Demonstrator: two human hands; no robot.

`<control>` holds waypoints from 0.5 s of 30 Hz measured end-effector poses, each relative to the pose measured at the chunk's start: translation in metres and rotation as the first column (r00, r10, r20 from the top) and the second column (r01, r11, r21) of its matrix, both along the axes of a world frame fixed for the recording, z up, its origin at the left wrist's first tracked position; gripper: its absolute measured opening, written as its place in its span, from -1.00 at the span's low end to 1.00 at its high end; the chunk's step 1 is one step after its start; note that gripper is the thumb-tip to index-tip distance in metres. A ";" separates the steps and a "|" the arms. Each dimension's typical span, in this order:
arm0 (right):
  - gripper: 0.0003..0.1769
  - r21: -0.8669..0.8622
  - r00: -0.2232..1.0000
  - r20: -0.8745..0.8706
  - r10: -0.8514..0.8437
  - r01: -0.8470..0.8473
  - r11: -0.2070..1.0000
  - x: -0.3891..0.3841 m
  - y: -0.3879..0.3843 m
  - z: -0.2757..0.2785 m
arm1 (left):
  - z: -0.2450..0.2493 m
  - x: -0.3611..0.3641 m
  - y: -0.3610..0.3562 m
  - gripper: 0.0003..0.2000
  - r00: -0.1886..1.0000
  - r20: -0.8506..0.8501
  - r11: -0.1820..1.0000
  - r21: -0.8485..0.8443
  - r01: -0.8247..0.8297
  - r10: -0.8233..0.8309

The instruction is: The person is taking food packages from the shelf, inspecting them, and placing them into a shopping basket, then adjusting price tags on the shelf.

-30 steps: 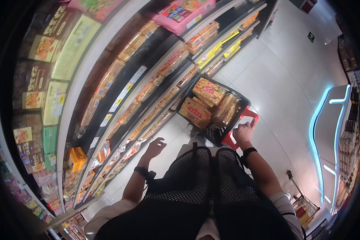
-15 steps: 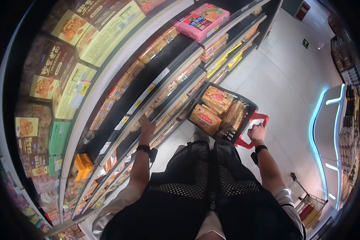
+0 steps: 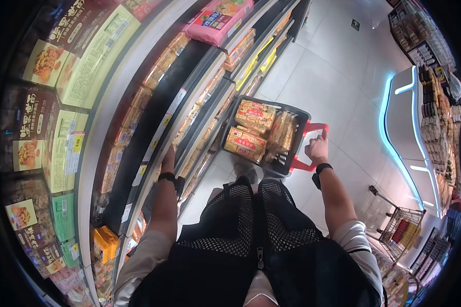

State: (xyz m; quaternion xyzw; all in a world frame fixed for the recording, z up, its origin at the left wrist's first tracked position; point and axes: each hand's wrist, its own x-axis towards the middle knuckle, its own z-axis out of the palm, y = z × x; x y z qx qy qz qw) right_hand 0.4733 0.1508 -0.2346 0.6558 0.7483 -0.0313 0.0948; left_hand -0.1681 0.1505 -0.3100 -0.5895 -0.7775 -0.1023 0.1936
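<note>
My right hand (image 3: 317,150) is closed around the red handle (image 3: 302,165) of a dark shopping basket (image 3: 279,168). Inside the basket lie two orange-and-red printed packs, one pack (image 3: 255,115) above the other pack (image 3: 245,144) in view. Beside them is a clear-wrapped pack of light brown baked food (image 3: 283,134). My left hand (image 3: 168,159) reaches in at a lower shelf (image 3: 194,134) stocked with clear-wrapped food packs. Its fingers are mostly hidden by the shelf edge, so their grip does not show.
Tall shelving fills the left side, with brown-and-cream boxes (image 3: 71,92), a pink pack (image 3: 217,21) and an orange pack (image 3: 105,242). Grey tiled floor (image 3: 338,87) lies to the right. A wire cart (image 3: 402,230) and a lit curved display (image 3: 399,128) stand beyond.
My left hand has moved further in at the shelf, and its spread fingers have gone from sight. The view has shifted, so basket and shelves sit further left. My right hand still grips the handle.
</note>
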 end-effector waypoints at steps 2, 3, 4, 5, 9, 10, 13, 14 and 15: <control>-0.77 0.082 0.999 -0.035 0.019 -0.016 0.996 0.001 0.001 -0.002 | 0.015 0.011 0.001 -0.56 0.973 0.221 0.983 -0.184 -0.019 0.061; -0.77 0.078 0.999 -0.025 0.020 -0.018 0.997 0.005 0.000 -0.003 | 0.043 0.033 -0.005 -0.55 0.903 0.400 0.946 -0.323 -0.021 0.157; -0.75 0.044 1.000 -0.013 0.021 -0.020 0.999 0.003 0.000 -0.005 | 0.055 0.046 -0.009 -0.49 0.859 0.497 0.971 -0.240 0.002 0.121; -0.72 0.011 1.000 0.001 0.020 -0.020 1.000 0.004 0.002 -0.004 | 0.066 0.061 -0.011 -0.43 0.806 0.588 0.988 -0.153 0.019 0.076; -0.71 0.006 1.000 -0.014 0.018 -0.018 1.000 0.003 0.002 0.002 | 0.103 0.118 -0.036 -0.52 0.792 0.607 0.997 0.075 0.024 -0.065; -0.72 0.004 0.999 -0.021 0.025 -0.025 1.000 0.003 0.002 0.004 | 0.092 0.122 -0.047 -0.56 0.605 0.796 1.000 -0.015 0.011 0.005; -0.72 0.033 0.998 -0.060 0.021 -0.019 0.999 0.005 0.003 0.002 | 0.098 0.149 -0.062 -0.71 -0.103 0.993 0.997 -0.045 0.063 0.051; -0.72 0.028 0.998 -0.060 0.029 -0.027 0.999 0.009 0.002 -0.005 | 0.142 0.185 -0.061 -0.72 -0.370 0.918 0.988 -0.150 0.020 0.147; -0.72 0.027 0.998 -0.061 0.029 -0.027 0.999 0.006 0.004 -0.008 | 0.158 0.193 -0.052 -0.72 -0.369 0.918 0.988 -0.151 0.020 0.148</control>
